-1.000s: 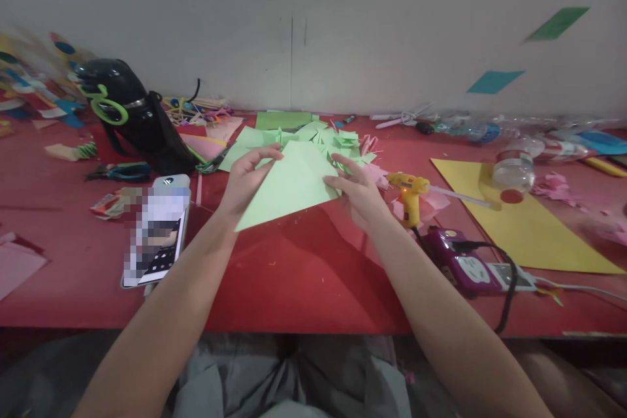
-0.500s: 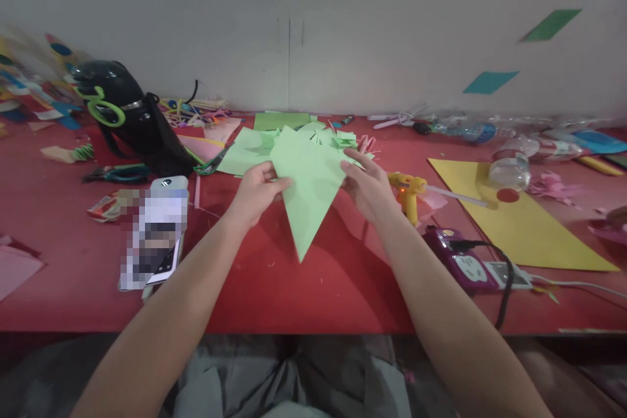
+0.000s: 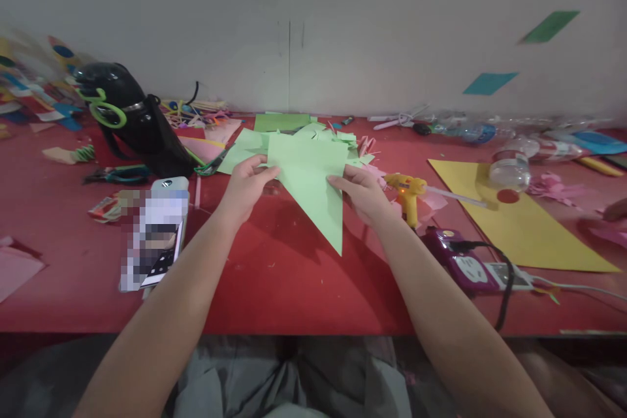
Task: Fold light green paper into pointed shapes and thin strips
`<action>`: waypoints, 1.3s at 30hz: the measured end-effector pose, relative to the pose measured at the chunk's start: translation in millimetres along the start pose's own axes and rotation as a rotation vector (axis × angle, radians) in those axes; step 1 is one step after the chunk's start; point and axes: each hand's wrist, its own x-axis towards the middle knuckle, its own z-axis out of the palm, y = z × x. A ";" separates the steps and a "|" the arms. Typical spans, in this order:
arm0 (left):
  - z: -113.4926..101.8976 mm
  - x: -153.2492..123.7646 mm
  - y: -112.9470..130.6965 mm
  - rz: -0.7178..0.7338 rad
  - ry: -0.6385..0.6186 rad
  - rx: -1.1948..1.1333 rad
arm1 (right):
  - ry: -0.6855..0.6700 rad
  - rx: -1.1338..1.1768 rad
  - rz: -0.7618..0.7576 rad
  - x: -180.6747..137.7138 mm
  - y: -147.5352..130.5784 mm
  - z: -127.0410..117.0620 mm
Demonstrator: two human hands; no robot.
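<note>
I hold a light green paper triangle [image 3: 311, 186] above the red table [image 3: 274, 281], its sharp tip pointing down toward me. My left hand [image 3: 245, 186] pinches the triangle's upper left edge, fingers closed on it. My right hand [image 3: 360, 194] grips its right edge, thumb on top. Behind the triangle lies a heap of green paper scraps [image 3: 298, 132].
A phone [image 3: 157, 232] lies at the left, with a black bag [image 3: 130, 117] and scissors [image 3: 117, 174] behind it. On the right are a yellow glue gun [image 3: 407, 189], a purple power strip [image 3: 463, 264], a yellow sheet [image 3: 524, 222] and a plastic bottle [image 3: 512, 170]. Another person's fingertip [image 3: 616, 210] shows at far right.
The green triangle has been turned in my hands: its long tip pointed left and down a second ago, then straight down, and now down to the right. Both hands have kept hold of it.
</note>
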 end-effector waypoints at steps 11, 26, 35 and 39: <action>-2.1 -3.2 10.1 0.027 -0.097 -0.094 | 0.044 0.029 0.001 -1.6 -5.0 -4.5; 3.4 -19.3 4.0 -0.246 -0.570 0.272 | -0.283 -0.234 0.156 -12.4 -12.8 5.4; -4.0 -4.3 -4.8 -0.125 -0.203 0.150 | -0.064 -0.168 0.136 -8.1 -18.4 -11.6; -3.1 -2.0 -7.4 -0.085 -0.154 0.000 | -0.005 -0.053 0.085 -1.8 -11.3 -13.4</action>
